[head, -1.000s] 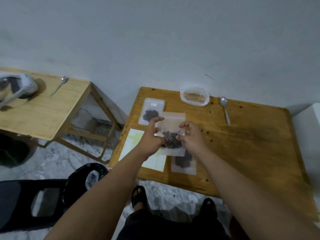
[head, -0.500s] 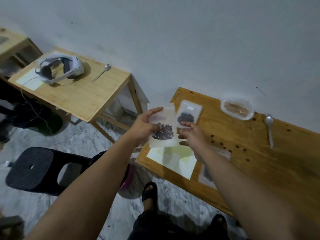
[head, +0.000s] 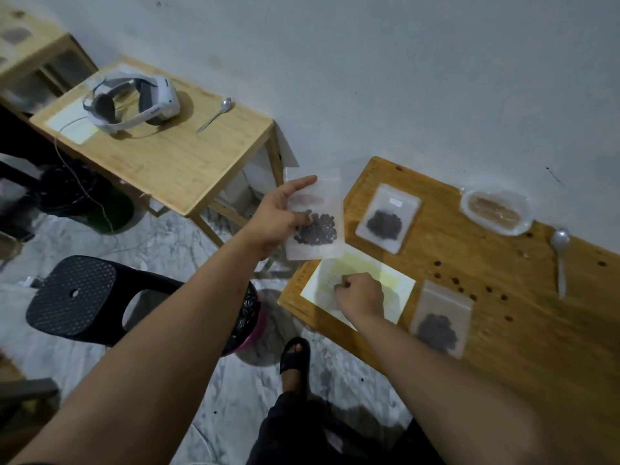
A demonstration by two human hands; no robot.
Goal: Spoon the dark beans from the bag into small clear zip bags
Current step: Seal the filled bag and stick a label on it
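Note:
My left hand (head: pixel 271 219) holds a small clear zip bag (head: pixel 315 229) with dark beans in its lower half, in the air just off the left edge of the dark wooden table (head: pixel 536 330). My right hand (head: pixel 360 295) lies with curled fingers on a pale stack of flat sheets (head: pixel 397 280) at the table's front left corner; whether it pinches one I cannot tell. Two filled zip bags lie flat, one at the back (head: pixel 385 223), one near the front (head: pixel 439 320). A crumpled clear bag (head: pixel 496 213) and a spoon (head: pixel 561 260) lie by the wall.
Loose beans (head: pixel 456 280) are scattered over the table's middle. To the left stands a lighter wooden table (head: pixel 167 159) bearing a white headset (head: pixel 131 105) and a second spoon (head: pixel 214 114). A black stool (head: pixel 77 297) and a lined bin (head: pixel 248 323) stand on the floor beside my sandalled foot (head: pixel 295 357).
My right hand let go of the filled bag and dropped onto the pale stack. My left hand carried the bag left, past the table's edge. The view swung left.

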